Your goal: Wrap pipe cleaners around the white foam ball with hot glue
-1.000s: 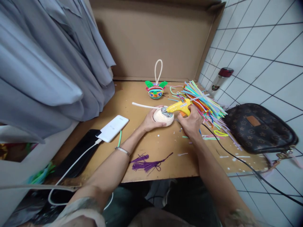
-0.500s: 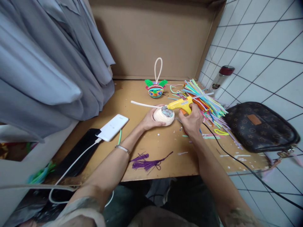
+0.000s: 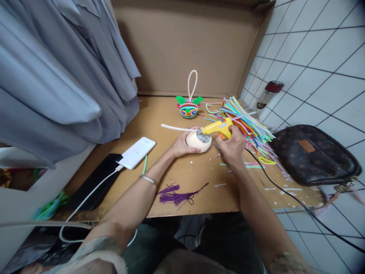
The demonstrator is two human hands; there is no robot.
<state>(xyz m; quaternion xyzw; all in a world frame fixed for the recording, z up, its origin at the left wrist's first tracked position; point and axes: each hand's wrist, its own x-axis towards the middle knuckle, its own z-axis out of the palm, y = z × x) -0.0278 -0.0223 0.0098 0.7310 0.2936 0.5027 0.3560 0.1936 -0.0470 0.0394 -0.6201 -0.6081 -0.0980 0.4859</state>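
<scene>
My left hand (image 3: 182, 145) is closed around a cream-wrapped ball (image 3: 199, 146) whose top leaves a grey, patterned patch bare. A white pipe cleaner (image 3: 175, 128) runs leftward from the ball; where it joins is partly hidden. In my right hand (image 3: 233, 144) is a yellow hot glue gun (image 3: 218, 127), its nozzle pointing left at the bare patch. From here I cannot tell whether the nozzle touches the ball. Behind them sits a finished-looking lion-head ornament (image 3: 188, 109) with green ears and a white loop. Purple tassels (image 3: 176, 196) lie nearer the table's front edge.
Bundled coloured pipe cleaners (image 3: 248, 120) lie right of the glue gun. A brown patterned bag (image 3: 313, 156) and a red-lidded bottle (image 3: 268, 97) stand by the tiled wall. The gun's black cord (image 3: 273, 185) crosses rightward. A white power bank (image 3: 138, 153) and black phone (image 3: 92, 186) are left.
The ball has turned or shifted slightly under the nozzle, and the glue gun's tip sits a little further right. Both hands keep their holds; the view has shifted slightly.
</scene>
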